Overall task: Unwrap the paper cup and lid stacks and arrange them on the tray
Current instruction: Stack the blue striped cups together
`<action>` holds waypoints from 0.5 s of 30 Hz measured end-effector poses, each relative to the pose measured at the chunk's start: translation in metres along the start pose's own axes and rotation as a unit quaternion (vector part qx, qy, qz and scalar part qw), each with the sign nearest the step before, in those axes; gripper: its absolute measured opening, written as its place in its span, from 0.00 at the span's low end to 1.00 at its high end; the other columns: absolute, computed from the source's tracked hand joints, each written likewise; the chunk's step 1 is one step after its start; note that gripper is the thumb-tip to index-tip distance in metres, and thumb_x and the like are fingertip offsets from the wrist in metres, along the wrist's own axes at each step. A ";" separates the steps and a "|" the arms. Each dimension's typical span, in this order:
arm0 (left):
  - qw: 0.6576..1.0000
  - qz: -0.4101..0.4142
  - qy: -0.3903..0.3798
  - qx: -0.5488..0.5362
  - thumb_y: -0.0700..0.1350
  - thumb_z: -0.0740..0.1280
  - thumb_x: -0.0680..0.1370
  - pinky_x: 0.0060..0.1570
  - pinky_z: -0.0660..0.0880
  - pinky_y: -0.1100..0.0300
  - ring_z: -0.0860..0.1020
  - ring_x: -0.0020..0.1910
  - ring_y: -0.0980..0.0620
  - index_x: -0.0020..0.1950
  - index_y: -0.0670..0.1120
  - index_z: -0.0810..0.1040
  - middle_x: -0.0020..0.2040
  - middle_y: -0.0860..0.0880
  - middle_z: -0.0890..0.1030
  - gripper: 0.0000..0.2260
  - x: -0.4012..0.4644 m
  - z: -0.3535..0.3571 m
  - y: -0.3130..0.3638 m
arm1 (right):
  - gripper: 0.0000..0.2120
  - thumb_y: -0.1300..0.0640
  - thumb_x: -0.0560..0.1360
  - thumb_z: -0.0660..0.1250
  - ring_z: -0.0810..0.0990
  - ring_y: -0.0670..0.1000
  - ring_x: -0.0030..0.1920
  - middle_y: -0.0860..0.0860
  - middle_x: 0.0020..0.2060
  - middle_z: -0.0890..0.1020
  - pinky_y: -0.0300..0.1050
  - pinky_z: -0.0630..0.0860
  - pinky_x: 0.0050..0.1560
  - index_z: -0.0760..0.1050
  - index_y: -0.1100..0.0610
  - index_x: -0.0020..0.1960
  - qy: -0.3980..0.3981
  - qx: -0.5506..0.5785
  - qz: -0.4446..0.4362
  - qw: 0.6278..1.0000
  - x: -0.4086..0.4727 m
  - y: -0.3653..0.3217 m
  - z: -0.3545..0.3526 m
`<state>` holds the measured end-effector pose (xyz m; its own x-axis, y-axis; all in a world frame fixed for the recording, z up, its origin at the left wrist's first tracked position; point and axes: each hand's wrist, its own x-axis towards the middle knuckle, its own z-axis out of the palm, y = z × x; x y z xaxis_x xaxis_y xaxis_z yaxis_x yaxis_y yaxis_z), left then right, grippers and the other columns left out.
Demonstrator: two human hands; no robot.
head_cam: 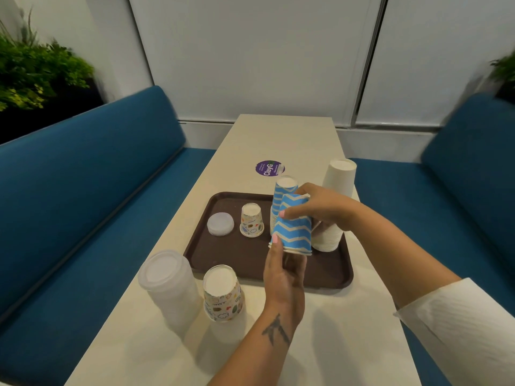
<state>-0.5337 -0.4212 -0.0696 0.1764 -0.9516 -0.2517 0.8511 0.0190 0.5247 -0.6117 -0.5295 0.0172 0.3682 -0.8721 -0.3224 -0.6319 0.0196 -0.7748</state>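
Head view: I look down a long cream table (281, 140) between two blue benches.
Tray: a brown tray (245, 254) lies across the table's middle.
Held cups: I see a short upside-down stack of blue zigzag cups (295, 232) tilted in the air above the tray's near right part.
Right hand (320, 208): fingers and thumb curl round the upper end of the held cups.
Left hand (284, 271): it grips the rim end from below, a fingertip on the left side wall.
Behind: a taller blue zigzag stack (280, 196) stands inverted on the tray, just beside the held cups.
White cup stack (335, 196): inverted at the tray's right edge.
Small patterned cup (252, 220): inverted, left of centre on the tray.
Lids on tray (220, 224): a low translucent pile at far left.
Near table, off the tray: a tall lid stack (170, 288) and a patterned cup stack (223, 293), side by side.
Far: a purple sticker (269, 167).
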 end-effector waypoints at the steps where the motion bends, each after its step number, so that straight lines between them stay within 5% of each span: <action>1: 1.000 -0.002 -0.002 0.006 0.56 0.63 0.73 0.53 0.79 0.60 0.80 0.58 0.52 0.66 0.47 0.75 0.60 0.48 0.82 0.24 -0.002 0.001 0.000 | 0.21 0.48 0.68 0.76 0.84 0.53 0.46 0.52 0.48 0.84 0.51 0.83 0.45 0.71 0.50 0.55 0.006 0.012 0.001 1.000 -0.001 0.001 -0.001; 8: 0.997 -0.061 0.036 0.012 0.60 0.58 0.78 0.63 0.69 0.50 0.73 0.66 0.48 0.68 0.50 0.69 0.67 0.50 0.75 0.23 -0.005 0.002 0.004 | 0.16 0.51 0.70 0.75 0.84 0.54 0.45 0.52 0.45 0.81 0.52 0.83 0.45 0.69 0.52 0.48 0.074 0.086 -0.026 0.993 -0.005 -0.015 -0.009; 15: 0.990 -0.092 0.074 0.081 0.48 0.62 0.81 0.53 0.76 0.52 0.77 0.60 0.50 0.63 0.48 0.75 0.63 0.50 0.78 0.12 -0.010 -0.015 0.002 | 0.33 0.45 0.69 0.75 0.79 0.55 0.54 0.52 0.54 0.75 0.56 0.78 0.55 0.63 0.55 0.65 0.283 0.019 -0.096 0.954 0.028 -0.034 -0.016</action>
<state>-0.5261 -0.4075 -0.0782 0.1071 -0.8783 -0.4659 0.7867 -0.2117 0.5799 -0.5914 -0.5624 0.0432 0.0412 -0.9856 0.1639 -0.5614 -0.1585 -0.8122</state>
